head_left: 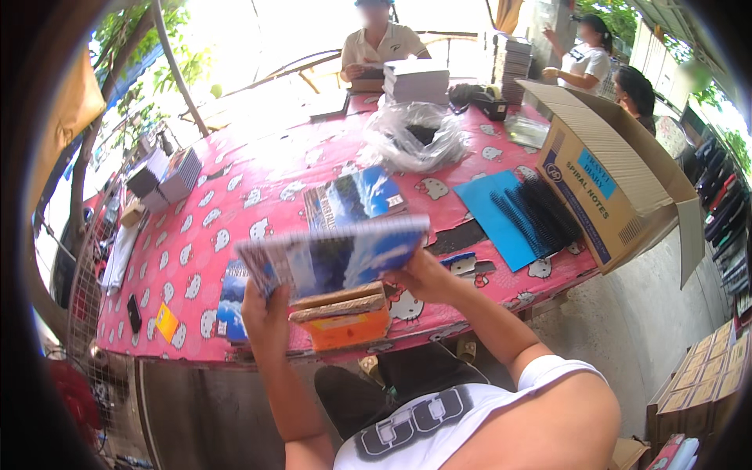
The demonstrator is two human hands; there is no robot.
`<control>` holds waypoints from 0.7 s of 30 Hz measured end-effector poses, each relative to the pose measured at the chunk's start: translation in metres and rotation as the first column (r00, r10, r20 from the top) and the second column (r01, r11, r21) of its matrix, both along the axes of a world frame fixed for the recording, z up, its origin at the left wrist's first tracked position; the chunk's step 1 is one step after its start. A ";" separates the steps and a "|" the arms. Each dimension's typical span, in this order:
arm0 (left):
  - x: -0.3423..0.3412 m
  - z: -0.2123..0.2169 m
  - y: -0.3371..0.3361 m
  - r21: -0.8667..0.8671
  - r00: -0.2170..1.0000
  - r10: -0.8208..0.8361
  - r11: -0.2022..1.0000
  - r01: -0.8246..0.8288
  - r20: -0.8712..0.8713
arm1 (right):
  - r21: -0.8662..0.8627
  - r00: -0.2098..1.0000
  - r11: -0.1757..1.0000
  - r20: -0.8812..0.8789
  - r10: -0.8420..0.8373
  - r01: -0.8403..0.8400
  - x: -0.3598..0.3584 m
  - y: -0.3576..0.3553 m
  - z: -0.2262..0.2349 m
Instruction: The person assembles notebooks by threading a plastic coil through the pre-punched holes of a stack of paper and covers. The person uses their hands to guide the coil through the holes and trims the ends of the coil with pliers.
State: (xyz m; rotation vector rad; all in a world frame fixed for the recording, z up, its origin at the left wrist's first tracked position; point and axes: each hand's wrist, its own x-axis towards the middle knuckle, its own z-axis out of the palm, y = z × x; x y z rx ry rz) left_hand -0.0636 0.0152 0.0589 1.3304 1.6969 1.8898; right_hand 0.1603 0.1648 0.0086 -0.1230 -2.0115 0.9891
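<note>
Rectangular paper notebook with blue-and-white photo cover (pixel 333 258) (count unclear) is being gripped at its ends by bare left hand (pixel 267 317) and bare right hand (pixel 423 276); orange-fronted brown rectangular block (pixel 341 319) is being left nearside. Ideally, both ends are being supported evenly, cover unbent.

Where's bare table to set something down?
Biggest: pink tablecloth between the left notebook stacks and centre blue-covered notebooks. Small strip between clear plastic and blue sheet. Crowded: right, with black coils and carton; near edge, around the orange pack and held notebook.
</note>
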 end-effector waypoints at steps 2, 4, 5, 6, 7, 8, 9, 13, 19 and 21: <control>-0.001 -0.006 -0.012 -0.057 0.999 -0.026 0.998 0.027 0.025 | -0.016 0.995 0.998 0.071 -0.067 0.068 0.003 -0.009 -0.008; 0.001 -0.014 -0.017 -0.032 0.999 -0.006 0.999 0.007 0.041 | -0.068 0.990 0.988 0.030 -0.136 0.137 -0.003 -0.018 -0.015; 0.002 -0.017 -0.019 -0.023 0.999 0.006 1.000 -0.005 0.050 | -0.014 0.987 0.989 0.057 -0.147 0.148 -0.001 -0.017 -0.015; 0.003 -0.018 -0.022 -0.038 0.998 -0.008 0.999 0.010 0.063 | 0.040 0.984 0.987 0.084 -0.160 0.157 0.001 -0.014 -0.013; 0.003 -0.019 -0.026 -0.054 0.997 -0.020 0.998 0.024 0.076 | 0.094 0.979 0.982 0.111 -0.171 0.161 0.000 -0.015 -0.009; 0.003 -0.018 -0.029 -0.070 0.996 -0.031 0.997 0.037 0.089 | -0.055 0.990 0.995 0.117 -0.076 0.083 0.002 -0.015 -0.014; 0.004 -0.018 -0.031 -0.077 0.995 -0.047 0.996 0.054 0.087 | 0.004 0.988 0.993 0.101 -0.119 0.119 0.003 -0.017 -0.013; 0.010 -0.018 -0.035 -0.067 0.990 -0.073 0.994 0.082 0.123 | -0.051 0.976 0.986 0.157 -0.149 0.158 0.013 -0.030 -0.007; 0.015 -0.013 -0.021 0.051 0.994 -0.075 0.996 0.079 -0.082 | -0.232 0.907 0.942 0.399 -0.134 0.241 0.009 -0.028 -0.066; 0.017 -0.017 -0.022 0.105 1.000 0.003 0.994 -0.004 0.009 | -0.288 0.883 0.927 0.461 -0.086 0.241 0.011 -0.032 -0.074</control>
